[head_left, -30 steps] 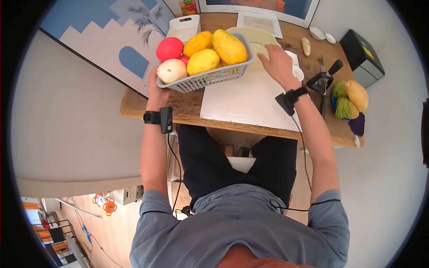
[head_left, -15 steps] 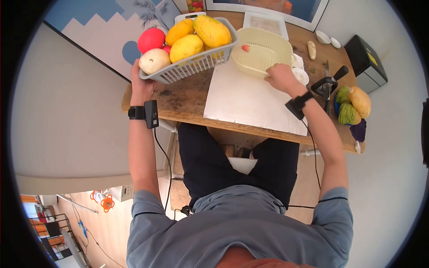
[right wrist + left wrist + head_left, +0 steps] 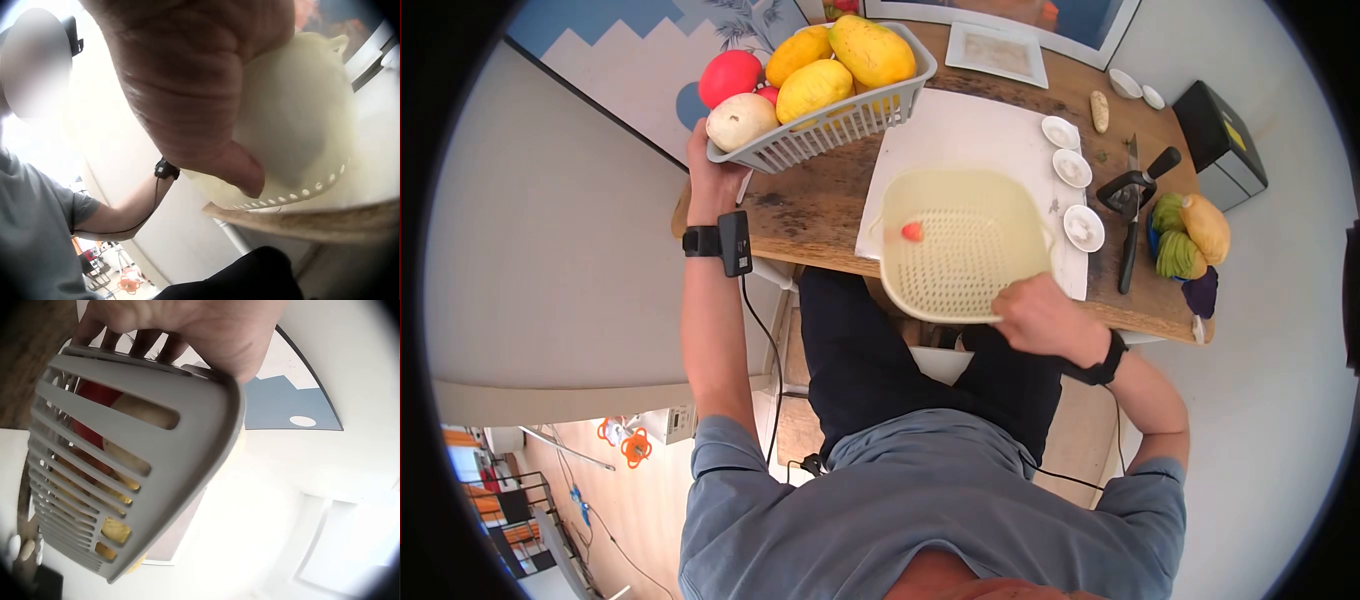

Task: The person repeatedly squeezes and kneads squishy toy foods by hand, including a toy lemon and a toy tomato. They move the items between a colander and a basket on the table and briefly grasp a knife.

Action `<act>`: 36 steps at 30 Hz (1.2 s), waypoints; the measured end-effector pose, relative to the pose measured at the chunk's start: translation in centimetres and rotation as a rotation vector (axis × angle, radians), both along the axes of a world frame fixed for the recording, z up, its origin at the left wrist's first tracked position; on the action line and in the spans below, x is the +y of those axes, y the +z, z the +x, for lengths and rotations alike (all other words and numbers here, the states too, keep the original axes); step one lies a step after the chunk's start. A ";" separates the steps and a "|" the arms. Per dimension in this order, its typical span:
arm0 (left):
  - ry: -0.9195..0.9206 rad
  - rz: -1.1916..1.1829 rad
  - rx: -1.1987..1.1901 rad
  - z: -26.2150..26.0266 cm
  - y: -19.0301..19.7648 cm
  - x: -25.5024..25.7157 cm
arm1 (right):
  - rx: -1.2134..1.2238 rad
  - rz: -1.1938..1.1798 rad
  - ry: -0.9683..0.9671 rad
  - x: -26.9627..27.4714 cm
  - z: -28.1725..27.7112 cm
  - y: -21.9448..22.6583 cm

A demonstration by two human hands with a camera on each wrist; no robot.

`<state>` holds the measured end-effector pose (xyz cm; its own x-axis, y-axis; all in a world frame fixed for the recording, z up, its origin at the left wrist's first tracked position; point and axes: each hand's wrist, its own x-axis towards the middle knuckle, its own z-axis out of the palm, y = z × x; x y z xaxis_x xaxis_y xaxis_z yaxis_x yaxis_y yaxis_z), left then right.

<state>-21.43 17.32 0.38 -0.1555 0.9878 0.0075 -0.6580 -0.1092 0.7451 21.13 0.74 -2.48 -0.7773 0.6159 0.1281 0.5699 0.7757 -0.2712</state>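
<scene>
The left hand (image 3: 713,170) grips the end of a grey slatted basket (image 3: 805,143) and holds it up at the table's left; in it lie yellow fruits (image 3: 873,50), a red ball-like item (image 3: 730,78) and a cream round one (image 3: 742,122). In the left wrist view that hand (image 3: 187,325) has its fingers over the basket rim (image 3: 231,412). The right hand (image 3: 1050,318) pinches the near right rim of a pale yellow colander (image 3: 975,260), held over the table's front edge, with a small red piece (image 3: 912,232) inside. The right wrist view shows the thumb against the colander (image 3: 287,119).
White mat (image 3: 960,125) on the wooden table, with small white dishes (image 3: 1072,168) along its right side. Farther right are a knife (image 3: 1128,258), a black-handled tool (image 3: 1140,182), a bowl of vegetables (image 3: 1205,228) and a black box (image 3: 1220,140). White tray (image 3: 997,55) at the back.
The right hand has taken hold of the colander and drawn it toward the body, uncovering the mat's back part and the dishes. The left hand has moved the basket left and away from the mat.
</scene>
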 end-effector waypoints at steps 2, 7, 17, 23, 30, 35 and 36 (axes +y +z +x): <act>-0.009 -0.002 -0.002 0.3 -0.3 -0.2 | -0.012 0.000 0.010 -1.0 -0.9 -0.3; -0.018 -0.008 -0.022 0.3 -1.4 0.2 | -0.121 0.004 0.089 -0.9 -2.1 -1.6; 0.036 -0.013 0.023 0.6 -0.6 -0.8 | -0.244 0.159 -0.015 9.6 -3.7 -2.7; 0.089 -0.041 0.056 0.3 -0.4 -0.9 | -0.318 0.270 -0.210 19.9 -2.1 -3.5; 0.065 -0.017 0.010 0.5 -0.3 -1.0 | -0.283 0.411 -0.363 21.0 0.7 -0.7; 0.070 -0.027 -0.003 0.9 -0.3 -1.0 | -0.244 0.337 -0.233 14.0 1.0 -1.0; 0.074 -0.025 -0.013 1.0 -0.3 -0.9 | -0.231 0.331 -0.169 12.3 1.0 -1.4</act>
